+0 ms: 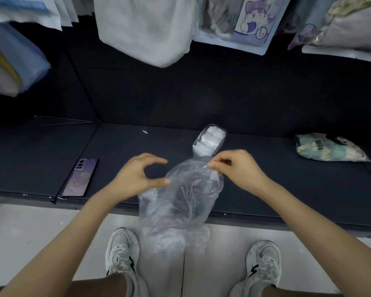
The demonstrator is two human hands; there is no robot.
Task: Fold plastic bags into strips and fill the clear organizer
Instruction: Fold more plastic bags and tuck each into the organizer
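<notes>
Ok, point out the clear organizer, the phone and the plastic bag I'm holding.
clear organizer (221,142): head view, on its right side wall.
phone (79,177): head view, middle of its purple back.
plastic bag (180,196): head view, middle of its crumpled body.

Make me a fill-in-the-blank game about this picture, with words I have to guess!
1. The phone lying face down is ____ in colour.
2. The right hand pinches the clear plastic bag at its ____ edge.
3. The folded bags in the clear organizer are ____ in colour.
4. The person wears ____ white sneakers.

Missing words: purple; top; white; two.
</notes>
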